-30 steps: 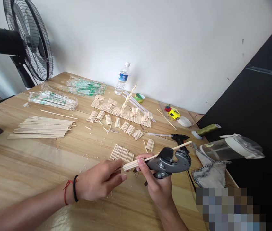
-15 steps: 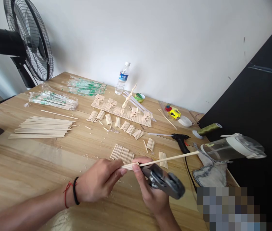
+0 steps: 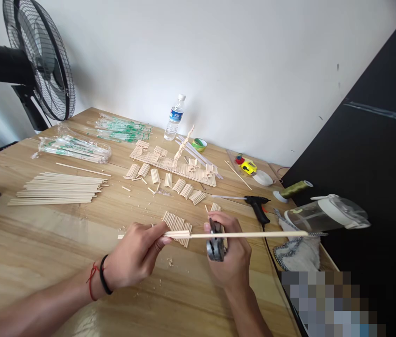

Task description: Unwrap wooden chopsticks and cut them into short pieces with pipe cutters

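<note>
My left hand [image 3: 135,255] pinches a long wooden stick [image 3: 254,234] that lies level across the view, its far end reaching the right. A short piece lies alongside it under my fingers. My right hand [image 3: 231,255] grips a grey metal cutter [image 3: 215,243], held upright with its jaws around the stick near the middle. Just behind my hands lies a row of cut stick pieces [image 3: 176,223] on the wooden table [image 3: 43,243].
A pile of long sticks [image 3: 57,188] lies at the left, wrapped chopstick packs [image 3: 75,147] behind it. A stick model [image 3: 175,161], water bottle [image 3: 174,118], glue gun [image 3: 259,208], thread spool [image 3: 292,189], clear jug [image 3: 324,215] on a cloth, and a fan [image 3: 36,56] stand around.
The stick has swung from tilted to level and slid left through my fingers. My right hand turned the cutter from lying sideways to upright, jaws now on the stick.
</note>
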Demonstrator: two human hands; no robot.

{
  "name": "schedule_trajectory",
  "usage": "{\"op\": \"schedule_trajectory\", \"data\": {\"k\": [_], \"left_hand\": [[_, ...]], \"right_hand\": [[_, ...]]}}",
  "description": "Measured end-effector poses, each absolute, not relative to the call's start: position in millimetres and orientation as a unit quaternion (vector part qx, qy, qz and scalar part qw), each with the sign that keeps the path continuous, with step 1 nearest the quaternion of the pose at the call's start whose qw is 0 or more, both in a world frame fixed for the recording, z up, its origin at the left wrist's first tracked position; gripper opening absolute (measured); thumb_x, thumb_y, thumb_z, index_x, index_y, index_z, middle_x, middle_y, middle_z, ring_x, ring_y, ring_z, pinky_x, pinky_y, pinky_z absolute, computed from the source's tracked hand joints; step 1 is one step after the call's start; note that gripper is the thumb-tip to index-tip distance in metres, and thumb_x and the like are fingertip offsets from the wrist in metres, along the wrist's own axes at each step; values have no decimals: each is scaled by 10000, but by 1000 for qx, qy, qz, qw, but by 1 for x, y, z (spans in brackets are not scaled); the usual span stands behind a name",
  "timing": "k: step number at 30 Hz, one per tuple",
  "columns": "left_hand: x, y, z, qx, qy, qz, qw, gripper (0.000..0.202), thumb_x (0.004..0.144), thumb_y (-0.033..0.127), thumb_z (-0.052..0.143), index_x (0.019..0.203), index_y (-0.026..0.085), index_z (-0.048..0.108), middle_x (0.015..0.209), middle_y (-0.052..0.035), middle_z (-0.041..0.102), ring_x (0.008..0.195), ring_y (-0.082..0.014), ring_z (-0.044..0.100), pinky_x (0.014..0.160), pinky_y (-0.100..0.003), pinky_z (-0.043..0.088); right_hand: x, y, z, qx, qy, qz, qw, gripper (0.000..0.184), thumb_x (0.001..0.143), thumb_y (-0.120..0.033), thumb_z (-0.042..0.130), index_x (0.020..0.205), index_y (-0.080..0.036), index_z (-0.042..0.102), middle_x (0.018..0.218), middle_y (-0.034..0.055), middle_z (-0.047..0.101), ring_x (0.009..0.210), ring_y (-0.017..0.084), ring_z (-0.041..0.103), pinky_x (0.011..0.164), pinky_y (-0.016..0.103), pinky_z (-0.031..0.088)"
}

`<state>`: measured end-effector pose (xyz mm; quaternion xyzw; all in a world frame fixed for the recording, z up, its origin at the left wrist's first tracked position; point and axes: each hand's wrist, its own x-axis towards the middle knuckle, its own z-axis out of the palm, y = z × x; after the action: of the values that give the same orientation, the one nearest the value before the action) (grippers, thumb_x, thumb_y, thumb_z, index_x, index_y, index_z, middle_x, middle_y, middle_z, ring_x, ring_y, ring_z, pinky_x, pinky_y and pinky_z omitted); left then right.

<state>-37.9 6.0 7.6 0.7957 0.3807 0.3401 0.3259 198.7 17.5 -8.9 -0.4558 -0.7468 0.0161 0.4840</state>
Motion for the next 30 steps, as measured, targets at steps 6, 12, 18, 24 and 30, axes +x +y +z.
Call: {"op": "schedule_trajectory", "data": {"k": [6, 12, 18, 24, 30], "left_hand": [[-33, 1, 0, 839, 345, 319, 274, 253, 1076, 263, 357, 824, 245, 376, 625, 44, 464, 513, -157, 412, 564, -297, 261], [-32, -2, -1, 846, 355, 314, 245, 265, 1085, 274, 334, 838, 237, 423, 646, 18, 548, 531, -173, 498, 569, -304, 291], [-32, -1, -2, 840, 355, 334, 239, 272, 1094, 284, 321, 856, 236, 445, 607, 36, 511, 500, -167, 479, 548, -293, 294], [-34, 0, -2, 829, 356, 346, 257, 280, 1090, 282, 345, 827, 240, 432, 606, 43, 491, 497, -157, 460, 547, -278, 307], [-35, 1, 0, 827, 360, 347, 259, 276, 1087, 277, 346, 837, 234, 454, 622, 32, 516, 507, -155, 470, 550, -272, 315]], "right_hand": [[179, 11, -4, -427, -767, -1, 479, 276, 942, -62, 570, 1141, -252, 588, 1103, 92, 666, 1039, 266, 639, 898, 452, 497], [177, 11, -4, -434, -764, -38, 476, 245, 958, -68, 577, 1123, -249, 584, 1073, 82, 666, 1004, 257, 635, 879, 431, 469], [178, 12, -5, -442, -756, -60, 480, 217, 949, -65, 600, 1091, -228, 591, 1048, 81, 662, 959, 246, 624, 869, 421, 463], [178, 14, -6, -448, -757, -50, 474, 190, 952, -72, 595, 1059, -229, 590, 1039, 77, 666, 968, 243, 624, 861, 415, 461], [178, 14, -6, -452, -759, -32, 466, 186, 943, -84, 595, 1044, -239, 585, 1021, 66, 668, 944, 244, 621, 840, 419, 457]]}}
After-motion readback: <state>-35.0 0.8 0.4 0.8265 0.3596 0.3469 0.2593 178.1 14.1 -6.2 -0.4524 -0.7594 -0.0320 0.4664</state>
